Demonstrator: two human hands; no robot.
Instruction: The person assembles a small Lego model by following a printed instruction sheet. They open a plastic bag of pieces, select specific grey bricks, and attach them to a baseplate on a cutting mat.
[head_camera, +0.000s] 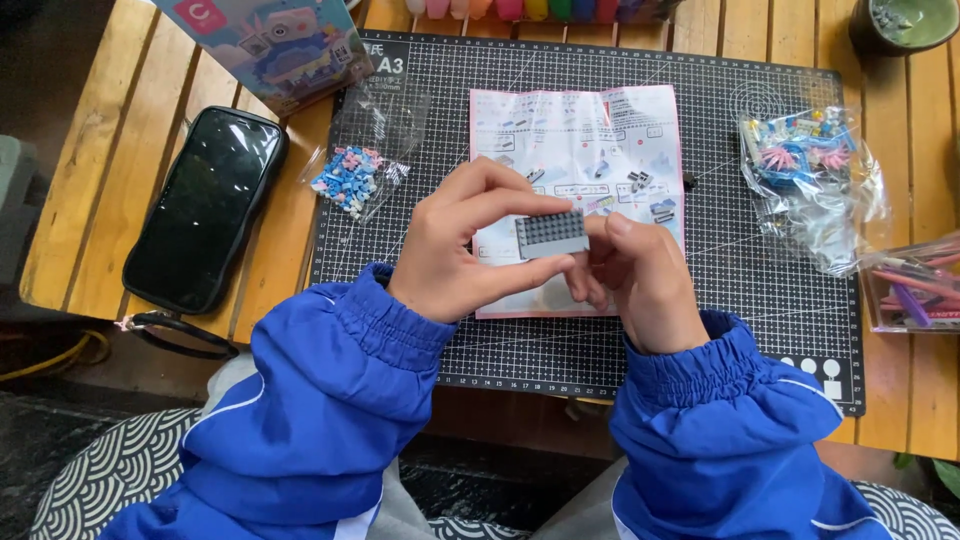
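Two hands are coming together over the middle of a dark cutting mat (720, 260). The left hand (455, 250) is pinching a small grey studded plate (552, 234) between thumb and fingers. The right hand (640, 275) is touching the plate's right end with its fingertips closed on it. Under the plate a pink-edged instruction sheet (575, 140) is lying flat. At ten o'clock from the plate a clear bag of blue and pink bricks (350, 178) is sitting. At three o'clock a bigger bag of parts (810, 180) is resting. A black phone (205, 205) is lying far at nine o'clock.
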